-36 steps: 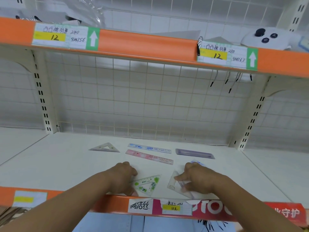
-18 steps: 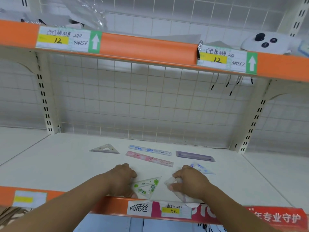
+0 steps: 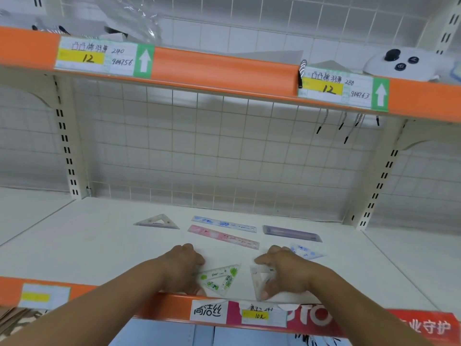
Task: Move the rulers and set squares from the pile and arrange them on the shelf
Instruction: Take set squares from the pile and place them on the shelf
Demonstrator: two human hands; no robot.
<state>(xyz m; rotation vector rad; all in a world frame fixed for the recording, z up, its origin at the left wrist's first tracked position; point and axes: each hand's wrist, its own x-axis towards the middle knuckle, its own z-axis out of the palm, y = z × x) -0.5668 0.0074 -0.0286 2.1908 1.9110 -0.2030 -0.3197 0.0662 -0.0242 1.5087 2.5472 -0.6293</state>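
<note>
Mid-frame, rulers (image 3: pixel 223 237) and set squares (image 3: pixel 157 221) lie arranged on the shelf (image 3: pixel 87 245); below, right hand (image 3: pixel 284 270) pinches a clear set square (image 3: pixel 257 283), left hand (image 3: pixel 179 268) curls against the green set square (image 3: pixel 220 278), grip unclear.

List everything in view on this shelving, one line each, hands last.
lower shelf: 1, cream, orange front edge
blue ruler: 1, blue print, back centre
pink ruler: 1, pink, in front of blue ruler
purple ruler: 1, purple, back right
grey set square: 1, clear grey, back left
blue set square: 1, blue print, in front of purple ruler
green set square: 1, green print, front centre
clear set square: 1, clear, right of green set square
white device: 1, white, dark buttons, upper shelf, right
price labels: 2, white, yellow, green arrows, upper shelf edge
left hand: 1, on green set square's left corner
right hand: 1, grips clear set square
</note>
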